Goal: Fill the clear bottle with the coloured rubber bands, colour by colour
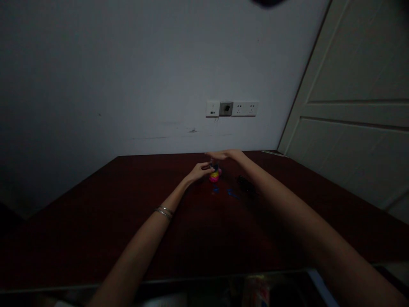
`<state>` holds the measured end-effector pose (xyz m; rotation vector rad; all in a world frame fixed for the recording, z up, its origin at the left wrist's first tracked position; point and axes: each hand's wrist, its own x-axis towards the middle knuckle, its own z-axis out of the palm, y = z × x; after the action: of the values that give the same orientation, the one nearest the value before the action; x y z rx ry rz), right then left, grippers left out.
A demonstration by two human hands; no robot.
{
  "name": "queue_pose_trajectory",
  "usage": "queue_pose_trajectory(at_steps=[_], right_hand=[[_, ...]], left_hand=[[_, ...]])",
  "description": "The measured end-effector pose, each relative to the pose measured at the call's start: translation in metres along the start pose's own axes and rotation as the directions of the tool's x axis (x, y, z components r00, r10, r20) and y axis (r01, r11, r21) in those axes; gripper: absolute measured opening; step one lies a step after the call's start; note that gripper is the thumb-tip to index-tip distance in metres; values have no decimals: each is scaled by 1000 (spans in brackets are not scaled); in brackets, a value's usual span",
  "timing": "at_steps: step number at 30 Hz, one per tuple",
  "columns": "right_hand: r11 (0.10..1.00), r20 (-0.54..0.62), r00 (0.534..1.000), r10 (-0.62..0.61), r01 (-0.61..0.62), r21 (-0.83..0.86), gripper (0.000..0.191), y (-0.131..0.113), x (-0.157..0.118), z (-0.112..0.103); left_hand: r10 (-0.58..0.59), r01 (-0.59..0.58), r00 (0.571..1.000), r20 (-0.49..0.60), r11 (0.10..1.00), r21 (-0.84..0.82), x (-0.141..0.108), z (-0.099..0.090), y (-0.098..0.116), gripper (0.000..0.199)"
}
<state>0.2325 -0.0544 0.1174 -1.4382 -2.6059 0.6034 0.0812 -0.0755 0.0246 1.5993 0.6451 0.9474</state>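
On the table, an object stands before the wall sockets, left of the door.

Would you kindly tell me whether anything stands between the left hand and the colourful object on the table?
Nothing visible does: the left hand appears to hold the colourful object. The blue bits lie nearer the camera, out of the way.
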Motion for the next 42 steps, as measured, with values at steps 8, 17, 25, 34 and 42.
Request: queue_pose_trajectory(at_steps=[8,17,25,34,42], right_hand=[[998,-48,998,40,-38,41,65,-7,-28,-17],[995,-236,970,-66,81,53,59,-8,-58,-31],[998,-368,930,-10,32,54,34,22,-105,-28],[996,-77,993,-86,84,-36,41,31,-130,56],[978,-97,984,-148,131,-160,55,34,-133,92]], left_hand=[[-3,2,999,34,1000,18,-9,5,13,42],[-43,44,999,19,999,-5,-4,0,1,69],[-36,56,994,-108,980,189,-6,-32,21,52],[19,-11,1000,-15,898,439,-30,-28,64,32],[-49,-233,953,298,510,828,-60,28,52,34]])
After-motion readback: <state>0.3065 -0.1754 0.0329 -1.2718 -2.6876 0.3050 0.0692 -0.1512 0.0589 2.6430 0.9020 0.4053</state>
